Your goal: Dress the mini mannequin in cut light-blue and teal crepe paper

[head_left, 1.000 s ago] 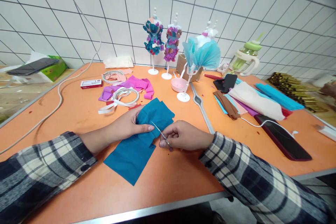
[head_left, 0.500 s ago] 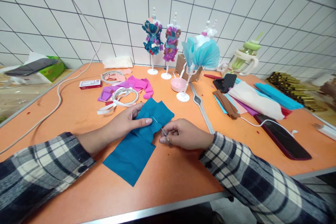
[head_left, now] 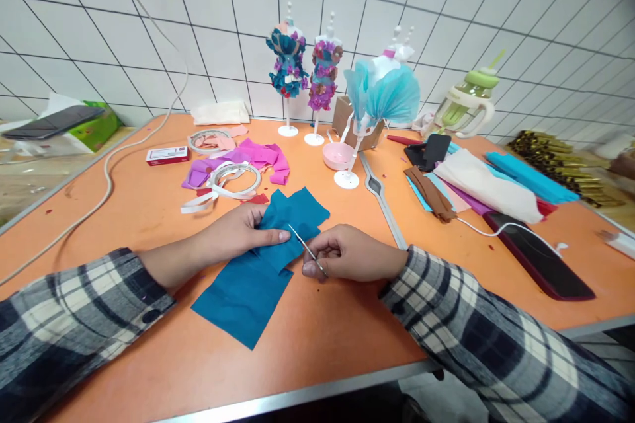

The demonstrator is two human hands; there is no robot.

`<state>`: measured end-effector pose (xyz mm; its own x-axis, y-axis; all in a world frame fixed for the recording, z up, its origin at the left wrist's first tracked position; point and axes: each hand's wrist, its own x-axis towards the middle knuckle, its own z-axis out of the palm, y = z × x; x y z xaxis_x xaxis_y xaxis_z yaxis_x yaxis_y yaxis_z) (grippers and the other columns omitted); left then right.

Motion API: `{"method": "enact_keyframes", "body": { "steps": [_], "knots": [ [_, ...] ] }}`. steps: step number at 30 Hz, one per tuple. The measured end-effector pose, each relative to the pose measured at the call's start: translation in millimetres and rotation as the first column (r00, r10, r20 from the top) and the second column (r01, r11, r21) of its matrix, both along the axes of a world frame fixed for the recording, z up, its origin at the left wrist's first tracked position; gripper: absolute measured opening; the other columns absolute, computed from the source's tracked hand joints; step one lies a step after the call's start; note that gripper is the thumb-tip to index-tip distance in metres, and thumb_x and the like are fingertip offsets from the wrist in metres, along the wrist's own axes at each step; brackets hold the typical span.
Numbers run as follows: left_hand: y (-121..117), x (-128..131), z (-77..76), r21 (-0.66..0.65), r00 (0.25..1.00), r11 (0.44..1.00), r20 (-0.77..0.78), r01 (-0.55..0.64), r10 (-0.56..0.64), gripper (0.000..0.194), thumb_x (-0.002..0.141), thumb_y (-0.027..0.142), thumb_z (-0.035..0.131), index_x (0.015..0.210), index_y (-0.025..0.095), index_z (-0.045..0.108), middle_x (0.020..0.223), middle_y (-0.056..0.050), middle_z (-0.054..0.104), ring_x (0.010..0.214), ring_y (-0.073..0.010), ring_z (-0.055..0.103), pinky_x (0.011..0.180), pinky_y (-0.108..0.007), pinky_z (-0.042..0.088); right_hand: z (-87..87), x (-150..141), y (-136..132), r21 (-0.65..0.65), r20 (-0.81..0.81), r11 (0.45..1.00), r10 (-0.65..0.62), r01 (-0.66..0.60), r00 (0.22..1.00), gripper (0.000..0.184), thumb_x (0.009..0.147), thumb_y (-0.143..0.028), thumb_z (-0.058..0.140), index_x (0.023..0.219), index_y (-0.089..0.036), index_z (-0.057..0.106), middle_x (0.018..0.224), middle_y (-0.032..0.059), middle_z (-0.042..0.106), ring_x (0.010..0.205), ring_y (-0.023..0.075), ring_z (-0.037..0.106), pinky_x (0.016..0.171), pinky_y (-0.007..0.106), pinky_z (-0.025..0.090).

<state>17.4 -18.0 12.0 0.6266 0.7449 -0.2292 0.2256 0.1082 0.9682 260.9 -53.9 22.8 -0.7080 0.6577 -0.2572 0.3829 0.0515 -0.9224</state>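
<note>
Scissors [head_left: 309,254] in right hand [head_left: 347,252], left hand [head_left: 241,231] pinching teal sheet [head_left: 253,297], perhaps paper, room before table edge [head_left: 297,395]

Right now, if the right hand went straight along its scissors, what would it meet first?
Likely the teal material; the scissors overlap it in view, though depth leaves contact unclear. The left hand is close beside that line.

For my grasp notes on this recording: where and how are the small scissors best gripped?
Probably at the handle end of the scissors, coming from the right, where the right hand holds them. The slim blades point away from that hand, toward the teal sheet held by the left hand, so this side keeps the grip off the blades.
</note>
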Motion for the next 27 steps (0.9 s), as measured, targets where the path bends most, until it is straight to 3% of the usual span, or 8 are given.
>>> {"method": "enact_keyframes", "body": {
  "steps": [6,13,17,27],
  "knots": [
    [-0.1,1.2,0.5,0.024,1.0,1.0,0.013,-0.002,0.002,0.037,0.078,0.049,0.081,0.097,0.017,0.077,0.094,-0.007,0.082,0.09,-0.0281,0.076,0.08,-0.039,0.062,-2.7,0.1,0.8,-0.007,-0.036,1.0,-0.005,0.004,0.999,0.045,0.08,-0.058,0.075,0.072,-0.015,0.062,0.067,-0.0015,0.061,0.063,0.0106,0.051,0.061,0.023,0.037],
    [-1.9,0.0,-2.4,-0.006,0.998,0.998,0.019,-0.067,0.067,0.038,0.078,0.05,0.081,0.096,0.017,0.074,0.101,-0.009,0.081,0.089,-0.0297,0.076,0.081,-0.042,0.062,-4.6,2.0,0.2,0.051,0.009,0.999,0.016,-0.016,1.0,0.04,0.082,-0.055,0.075,0.08,-0.016,0.067,0.067,-0.0041,0.053,0.062,0.0092,0.043,0.057,0.022,0.032],
    [-1.6,-0.5,-2.0,0.006,0.999,0.999,0.0,-0.053,0.053,0.038,0.079,0.05,0.08,0.093,0.016,0.074,0.097,-0.009,0.081,0.088,-0.0297,0.076,0.079,-0.041,0.062,-5.0,1.8,-0.3,0.038,-0.007,0.999,0.002,-0.001,1.0,0.04,0.082,-0.054,0.074,0.079,-0.016,0.066,0.069,-0.003,0.055,0.062,0.0093,0.045,0.057,0.022,0.033],
    [-2.6,0.5,1.9,-0.023,0.999,0.999,0.023,-0.023,0.023,0.039,0.078,0.048,0.081,0.098,0.015,0.076,0.101,-0.011,0.081,0.09,-0.0307,0.076,0.08,-0.042,0.062,-4.8,1.8,0.7,0.018,-0.016,1.0,0.002,-0.002,1.0,0.041,0.081,-0.055,0.075,0.075,-0.016,0.064,0.061,-0.0057,0.042,0.058,0.0082,0.034,0.053,0.023,0.025]
  ]
}}
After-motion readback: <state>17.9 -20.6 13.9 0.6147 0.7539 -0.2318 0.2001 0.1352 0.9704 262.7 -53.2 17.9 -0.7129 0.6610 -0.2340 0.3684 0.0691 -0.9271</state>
